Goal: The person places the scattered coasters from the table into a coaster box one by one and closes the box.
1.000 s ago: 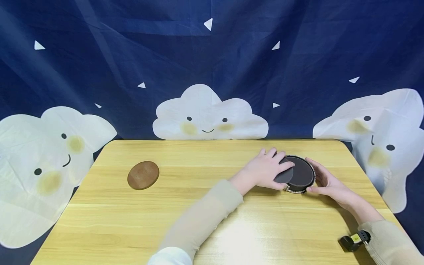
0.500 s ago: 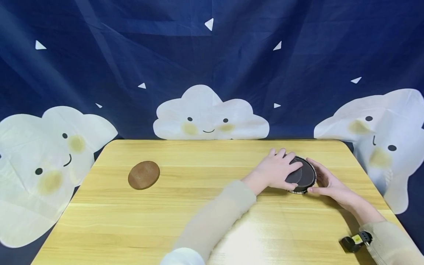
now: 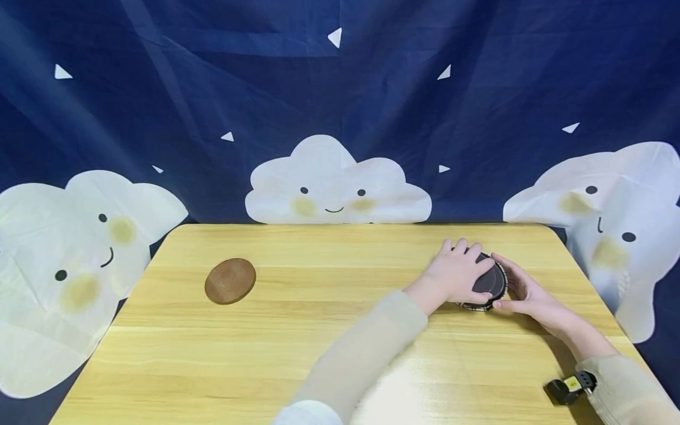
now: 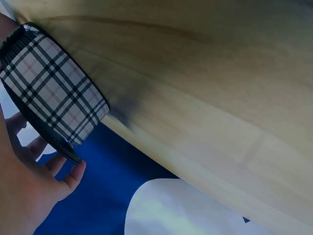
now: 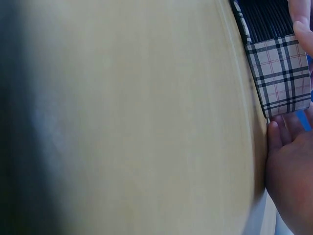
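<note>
In the head view, a round black coaster [image 3: 482, 282] lies flat over the top of a short round plaid holder [image 4: 56, 85] on the right part of the table. My left hand [image 3: 458, 273] grips this coaster from above, its fingers spread around the edge. The left wrist view shows the coaster's dark rim overhanging the holder's plaid side, with fingertips at the rim. My right hand [image 3: 531, 302] holds the holder's right side between thumb and fingers. Up close in the right wrist view, the holder [image 5: 281, 73] has a black ribbed section beside the plaid cloth.
A round brown coaster [image 3: 230, 281] lies on the left part of the wooden table [image 3: 255, 354]. Behind the table's back edge hangs a dark blue curtain [image 3: 265, 100] with white clouds. A small black camera [image 3: 563, 389] sits at the right sleeve.
My left hand has slid the black coaster to the right, so it now covers more of the holder. My right hand and the brown coaster have stayed put.
</note>
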Demonstrator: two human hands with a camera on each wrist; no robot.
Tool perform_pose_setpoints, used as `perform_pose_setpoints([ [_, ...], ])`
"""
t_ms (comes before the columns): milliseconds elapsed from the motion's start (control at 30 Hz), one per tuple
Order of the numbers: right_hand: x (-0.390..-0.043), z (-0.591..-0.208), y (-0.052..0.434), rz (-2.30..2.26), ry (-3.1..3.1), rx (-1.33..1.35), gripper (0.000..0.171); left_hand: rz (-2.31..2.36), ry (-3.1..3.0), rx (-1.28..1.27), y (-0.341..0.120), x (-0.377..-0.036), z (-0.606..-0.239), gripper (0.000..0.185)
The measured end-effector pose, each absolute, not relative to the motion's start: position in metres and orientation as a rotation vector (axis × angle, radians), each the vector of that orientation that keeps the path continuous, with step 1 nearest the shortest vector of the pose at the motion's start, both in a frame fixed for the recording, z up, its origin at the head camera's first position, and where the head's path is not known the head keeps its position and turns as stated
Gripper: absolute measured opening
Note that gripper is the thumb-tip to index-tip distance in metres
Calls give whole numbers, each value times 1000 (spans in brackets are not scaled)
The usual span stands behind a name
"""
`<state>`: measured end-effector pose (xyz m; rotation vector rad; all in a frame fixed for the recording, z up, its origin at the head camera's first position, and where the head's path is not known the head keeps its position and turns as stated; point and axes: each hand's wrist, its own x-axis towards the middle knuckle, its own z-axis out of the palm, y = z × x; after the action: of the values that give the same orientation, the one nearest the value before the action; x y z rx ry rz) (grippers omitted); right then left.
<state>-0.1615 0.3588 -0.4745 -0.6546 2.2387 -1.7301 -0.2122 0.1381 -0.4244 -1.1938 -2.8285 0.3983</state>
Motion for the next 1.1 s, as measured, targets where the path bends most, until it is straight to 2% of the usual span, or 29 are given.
perform_pose_setpoints([
  [567, -161, -476, 360, -1734, 2240, -662, 96, 319, -2817, -1244, 145, -212, -430, 72],
  [1100, -162, -473, 358, -1722, 2250, -652, 96, 288, -2844, -1174, 152, -211, -435, 73],
])
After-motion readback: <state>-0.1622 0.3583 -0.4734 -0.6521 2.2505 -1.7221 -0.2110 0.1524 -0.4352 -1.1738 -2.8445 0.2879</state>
